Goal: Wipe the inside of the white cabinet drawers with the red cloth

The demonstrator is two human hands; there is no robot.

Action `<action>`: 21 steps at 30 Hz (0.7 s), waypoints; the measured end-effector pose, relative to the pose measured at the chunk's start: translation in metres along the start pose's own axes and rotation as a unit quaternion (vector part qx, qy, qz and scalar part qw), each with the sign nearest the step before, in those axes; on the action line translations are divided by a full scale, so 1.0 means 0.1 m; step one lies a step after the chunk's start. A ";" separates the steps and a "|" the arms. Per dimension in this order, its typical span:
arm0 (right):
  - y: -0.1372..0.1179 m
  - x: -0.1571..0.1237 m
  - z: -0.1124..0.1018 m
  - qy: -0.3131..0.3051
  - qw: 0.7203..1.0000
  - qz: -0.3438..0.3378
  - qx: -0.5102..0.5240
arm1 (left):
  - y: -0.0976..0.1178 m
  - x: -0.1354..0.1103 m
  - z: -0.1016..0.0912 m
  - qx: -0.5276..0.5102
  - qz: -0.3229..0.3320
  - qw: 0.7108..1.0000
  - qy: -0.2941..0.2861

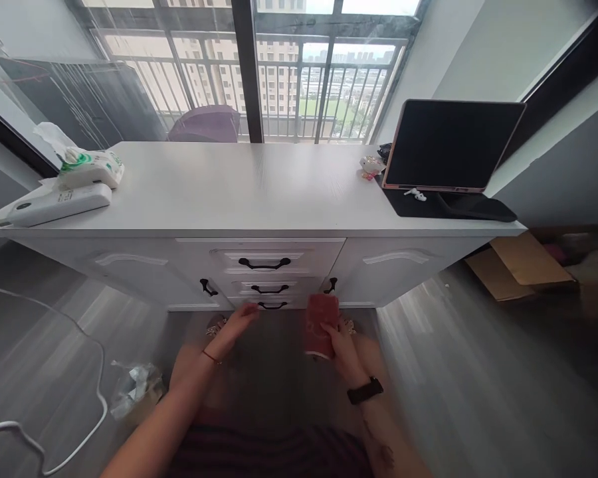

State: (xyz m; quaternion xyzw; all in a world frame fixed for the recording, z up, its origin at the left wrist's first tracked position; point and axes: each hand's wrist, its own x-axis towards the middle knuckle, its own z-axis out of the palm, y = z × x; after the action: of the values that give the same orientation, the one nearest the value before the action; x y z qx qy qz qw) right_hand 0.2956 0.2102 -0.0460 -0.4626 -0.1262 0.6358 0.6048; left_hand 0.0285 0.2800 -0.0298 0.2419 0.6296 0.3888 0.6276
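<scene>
My right hand (343, 346) is closed round a dark red, flat packet (321, 325) and holds it upright low in front of the white cabinet (259, 199). A black watch sits on that wrist. My left hand (236, 327) reaches toward the black handle of the bottom drawer (272, 305), fingers stretched out and holding nothing. A thin bracelet is on that wrist. Above the bottom drawer are two more drawers (264, 264) with black handles, all closed.
On the cabinet top stand a tissue pack (87, 169) and a white device (54, 204) at the left, and a tablet on a stand (451, 146) with earbuds (416, 194) at the right. Crumpled plastic (135, 390) and a white cable (80, 345) lie on the floor; cardboard (521, 265) lies at the right.
</scene>
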 end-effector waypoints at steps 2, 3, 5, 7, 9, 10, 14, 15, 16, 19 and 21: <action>0.04 0.00 0.01 0.016 0.999 0.018 -0.032 | 0.04 0.28 0.10 -0.025 -0.036 0.998 0.046; 0.05 0.00 0.02 0.029 0.998 0.024 -0.047 | 0.04 0.40 0.15 -0.037 -0.049 0.996 0.065; 0.03 0.01 0.06 0.055 0.996 0.032 -0.070 | 0.02 0.61 0.26 -0.058 -0.064 0.993 0.083; -0.01 0.03 0.11 0.079 0.993 0.037 -0.079 | -0.02 0.77 0.37 -0.081 -0.083 0.989 0.093; -0.03 0.04 0.15 0.087 0.993 0.040 -0.073 | -0.06 0.88 0.45 -0.108 -0.099 0.984 0.097; -0.03 0.04 0.16 0.088 0.993 0.042 -0.070 | -0.07 0.93 0.49 -0.122 -0.103 0.982 0.097; -0.01 0.04 0.16 0.086 0.992 0.038 -0.085 | -0.13 1.02 0.55 -0.170 -0.098 0.976 0.093; 0.00 0.04 0.15 0.083 0.992 0.032 -0.091 | -0.14 1.03 0.56 -0.179 -0.095 0.975 0.089; 0.01 0.04 0.14 0.079 0.992 0.023 -0.096 | -0.15 1.02 0.55 -0.187 -0.091 0.974 0.084; 0.05 0.05 0.12 0.065 0.992 -0.014 -0.108 | -0.20 0.97 0.52 -0.212 -0.076 0.972 0.064; 0.07 0.05 0.12 0.063 0.991 -0.026 -0.112 | -0.23 0.91 0.49 -0.228 -0.060 0.971 0.040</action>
State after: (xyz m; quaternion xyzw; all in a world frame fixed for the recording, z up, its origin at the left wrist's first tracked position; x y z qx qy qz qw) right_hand 0.2823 0.2182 -0.0470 -0.5628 -0.1705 0.5713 0.5725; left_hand 0.0722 0.3486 -0.0984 0.0383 0.5619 0.4935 0.6627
